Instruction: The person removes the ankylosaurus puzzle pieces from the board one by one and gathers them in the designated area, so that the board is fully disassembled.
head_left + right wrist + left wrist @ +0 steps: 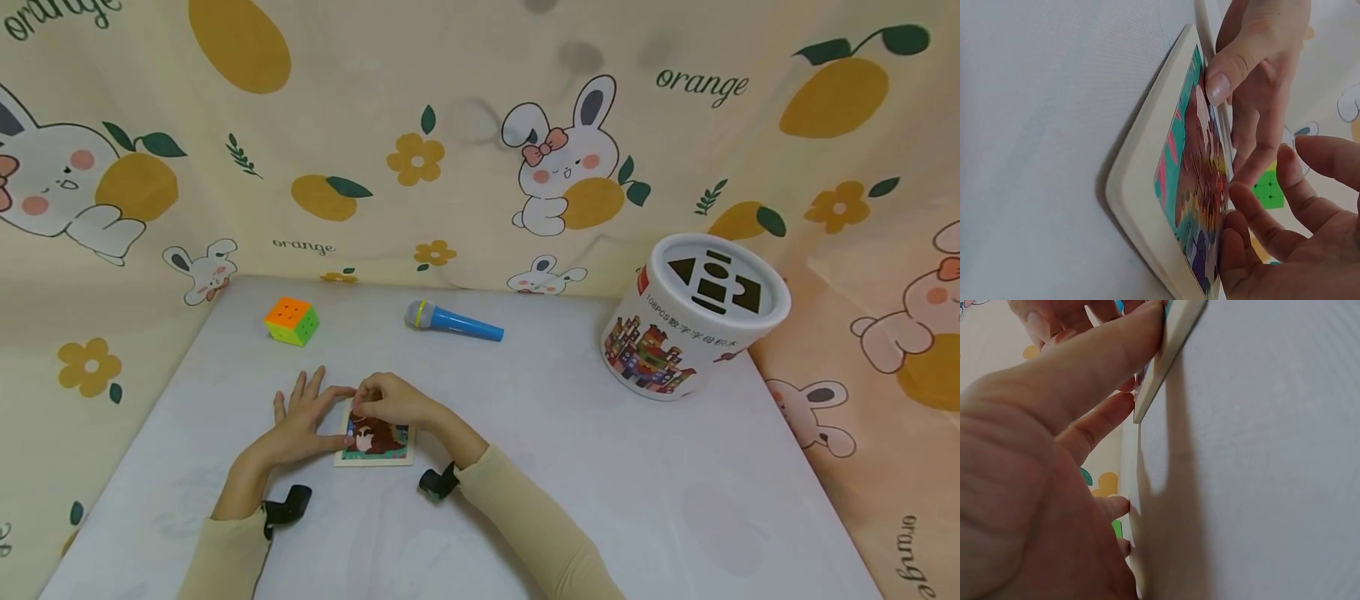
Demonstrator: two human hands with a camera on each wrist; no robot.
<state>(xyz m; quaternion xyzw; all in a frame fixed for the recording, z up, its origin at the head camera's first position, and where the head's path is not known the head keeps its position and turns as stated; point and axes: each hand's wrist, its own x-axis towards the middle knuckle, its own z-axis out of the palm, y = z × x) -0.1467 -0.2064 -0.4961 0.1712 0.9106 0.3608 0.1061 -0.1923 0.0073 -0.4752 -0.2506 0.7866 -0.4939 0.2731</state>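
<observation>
**White worktop, orange-print backdrop, two hands meeting over one picture board**

Rabbits, oranges and yellow flowers fill the backdrop, and below it spreads the white worktop. Down at near left of centre, that's where we find it: the picture board, flat, pale-rimmed, a brown creature across its face. Left hand comes in from the left side, fingers spread wide, thumb laid on the picture's left edge, index reaching the far left corner. And the right hand is over the far edge, fingers bent, tips down at the picture's upper left! Are they pinching anything? Cannot tell; the fingers themselves hide that spot. Black devices sit at both wrists, beside cream sleeves.

Out beyond the hands, a cube shows orange on top, with green and yellow sides. To its right lies a blue toy microphone, grey head towards the cube. Well apart at far right, upright, stands the big white tub, shaped holes cut through its lid.
</observation>
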